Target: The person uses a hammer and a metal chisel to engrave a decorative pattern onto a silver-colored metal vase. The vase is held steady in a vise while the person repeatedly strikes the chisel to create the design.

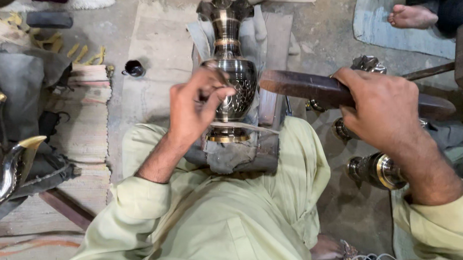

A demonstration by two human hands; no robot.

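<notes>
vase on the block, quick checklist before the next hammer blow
1. Vase lies on the padded block: ok.
2. Left hand pinches a small tool against the vase belly: ok; tip hidden, exact spot cannot tell.
3. Right hand grips the wooden mallet: ok.
4. Mallet raised clear of the vase: ok.
5. Left fingers out of the strike path: cannot tell.
6. Other vases lie aside at the right: ok.

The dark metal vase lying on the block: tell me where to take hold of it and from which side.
Grip the vase at its narrow neck, just below the flared scalloped rim, coming from above. The neck is bare and slim, while the left hand covers part of the round belly and the wooden mallet hangs to the right.
</notes>
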